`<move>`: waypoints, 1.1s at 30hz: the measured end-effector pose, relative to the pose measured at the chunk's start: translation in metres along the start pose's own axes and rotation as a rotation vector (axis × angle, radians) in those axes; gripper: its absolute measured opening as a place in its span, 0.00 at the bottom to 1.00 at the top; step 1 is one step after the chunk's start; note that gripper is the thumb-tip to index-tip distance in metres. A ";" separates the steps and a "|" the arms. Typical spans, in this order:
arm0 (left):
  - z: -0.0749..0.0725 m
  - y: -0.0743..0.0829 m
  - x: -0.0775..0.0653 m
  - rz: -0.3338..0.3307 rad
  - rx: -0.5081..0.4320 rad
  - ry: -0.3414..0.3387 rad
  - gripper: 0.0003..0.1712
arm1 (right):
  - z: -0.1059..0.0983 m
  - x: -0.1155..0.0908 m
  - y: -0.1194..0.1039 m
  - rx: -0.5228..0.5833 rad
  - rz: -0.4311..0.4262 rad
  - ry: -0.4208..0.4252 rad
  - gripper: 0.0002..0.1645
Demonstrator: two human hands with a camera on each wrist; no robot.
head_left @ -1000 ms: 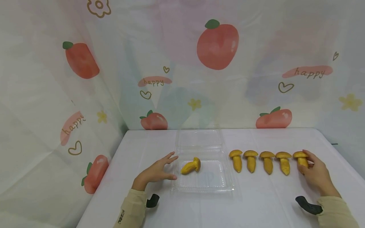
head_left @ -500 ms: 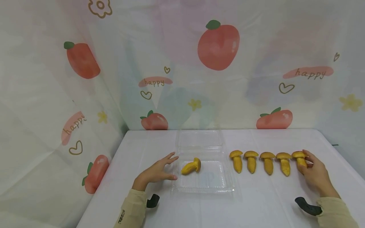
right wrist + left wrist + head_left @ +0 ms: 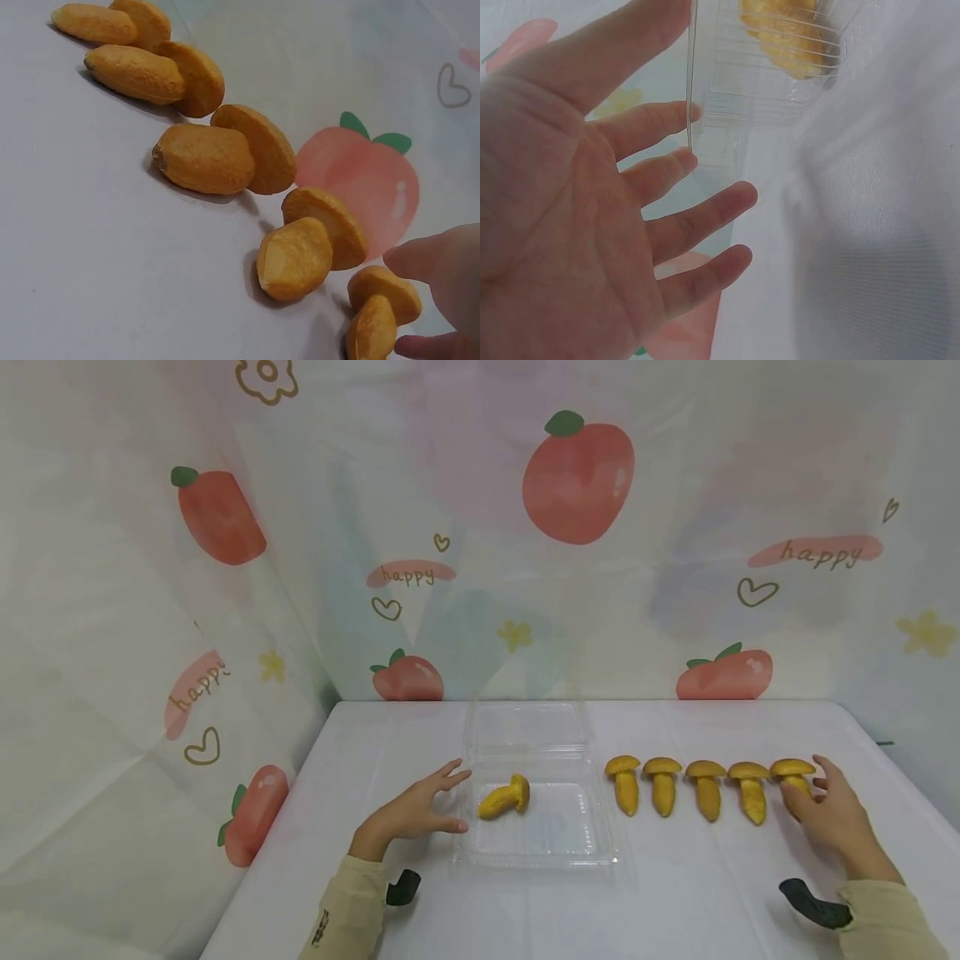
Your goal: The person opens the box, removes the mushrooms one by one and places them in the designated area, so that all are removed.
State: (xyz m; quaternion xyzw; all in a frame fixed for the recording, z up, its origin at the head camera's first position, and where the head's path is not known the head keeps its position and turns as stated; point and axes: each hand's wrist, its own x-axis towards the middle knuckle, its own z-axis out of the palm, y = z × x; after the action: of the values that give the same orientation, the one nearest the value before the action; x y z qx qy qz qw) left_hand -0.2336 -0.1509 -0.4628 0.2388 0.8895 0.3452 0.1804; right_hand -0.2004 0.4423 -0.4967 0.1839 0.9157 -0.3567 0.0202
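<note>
Near the clear plastic clamshell box (image 3: 596, 860), my left hand (image 3: 411, 808) is spread with its fingertips right at the left edge. In the left wrist view its fingers (image 3: 705, 217) are apart and hold nothing. One yellow mushroom (image 3: 498, 800) lies tilted inside the box, cap to the right. My right hand (image 3: 836, 814) is at the rightmost mushroom (image 3: 791, 768) of a row, thumb overlapping its stem and index finger extended off the cap. In the right wrist view, one fingertip (image 3: 409, 345) is right beside that mushroom's stem (image 3: 373, 330).
Several more yellow mushrooms (image 3: 707, 789) lie in a row right of the box, caps away from me. The box lid (image 3: 525, 727) lies back towards the fruit-printed curtain (image 3: 480, 527). A white cloth covers the table (image 3: 540, 910). Dark curved pieces (image 3: 813, 906) stick out near both cuffs.
My right index finger has come off the cap of the rightmost mushroom, and the hand has loosened towards the right. The left hand and the mushroom in the box look the same.
</note>
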 end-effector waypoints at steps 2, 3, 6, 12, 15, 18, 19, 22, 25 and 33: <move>0.000 0.001 0.000 0.001 -0.001 -0.001 0.49 | -0.003 -0.001 -0.002 -0.015 0.015 -0.013 0.54; 0.000 0.000 0.000 0.000 0.000 -0.002 0.49 | -0.004 -0.002 -0.003 -0.018 0.026 -0.019 0.55; 0.000 -0.001 0.000 -0.001 0.001 -0.002 0.50 | -0.008 -0.004 -0.007 -0.026 0.051 -0.022 0.56; 0.000 -0.002 0.001 0.004 -0.003 0.000 0.49 | -0.014 -0.011 -0.016 -0.057 0.043 0.024 0.54; 0.000 -0.001 0.000 0.005 -0.005 -0.002 0.49 | -0.015 -0.016 -0.024 -0.060 0.036 0.054 0.53; -0.001 -0.001 0.000 0.002 -0.004 0.000 0.49 | -0.016 -0.020 -0.032 -0.069 0.017 0.095 0.51; -0.001 -0.001 0.000 0.001 -0.003 0.000 0.49 | -0.016 -0.022 -0.034 -0.071 0.009 0.106 0.51; 0.000 -0.002 0.001 -0.001 0.003 0.001 0.49 | -0.016 -0.025 -0.043 -0.074 -0.013 0.138 0.49; 0.000 -0.003 0.002 -0.001 0.008 0.000 0.49 | -0.014 -0.028 -0.051 -0.069 -0.027 0.143 0.50; 0.000 -0.002 0.002 -0.005 0.008 0.000 0.49 | -0.001 -0.033 -0.072 -0.079 -0.137 0.110 0.47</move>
State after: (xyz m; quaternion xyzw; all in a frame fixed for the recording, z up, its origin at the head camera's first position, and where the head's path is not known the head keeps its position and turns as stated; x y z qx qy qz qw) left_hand -0.2357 -0.1512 -0.4650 0.2375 0.8915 0.3411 0.1801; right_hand -0.1945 0.3834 -0.4442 0.1392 0.9392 -0.3101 -0.0476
